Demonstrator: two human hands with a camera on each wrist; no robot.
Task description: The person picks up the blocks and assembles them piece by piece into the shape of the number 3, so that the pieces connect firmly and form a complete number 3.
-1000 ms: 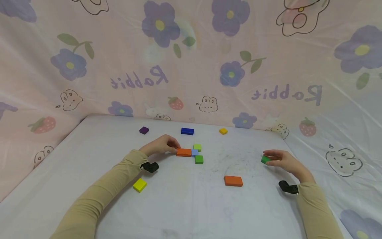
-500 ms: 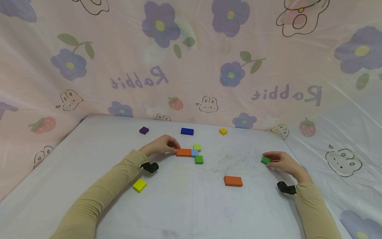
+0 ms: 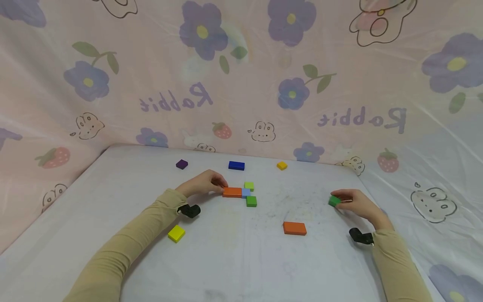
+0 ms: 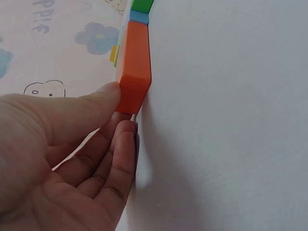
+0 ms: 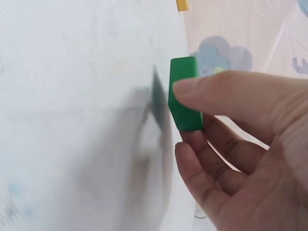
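My left hand point(image 3: 203, 183) pinches the left end of an orange rectangular block point(image 3: 232, 192), thumb on one side as the left wrist view shows. That block's right end meets a small light-blue block point(image 3: 246, 193). A lime-green block point(image 3: 249, 186) sits at the blue block's far side and a green square block point(image 3: 251, 201) at its near side. On the right, my right hand point(image 3: 358, 204) holds a darker green block point(image 3: 333, 201) between thumb and fingers. In the right wrist view this green block point(image 5: 185, 94) is tilted up, with a gap between it and its reflection on the white surface.
Along the back lie a purple block point(image 3: 182, 164), a dark-blue block point(image 3: 236, 165) and a yellow-orange block point(image 3: 281, 165). Nearer me are a second orange block point(image 3: 294, 228) and a yellow block point(image 3: 176, 233). A patterned cloth point(image 3: 245, 84) hangs behind the white tabletop point(image 3: 226, 260).
The right hand has shifted slightly to the left with the green block in its grip. My left hand and the blocks on the table stay where they were.
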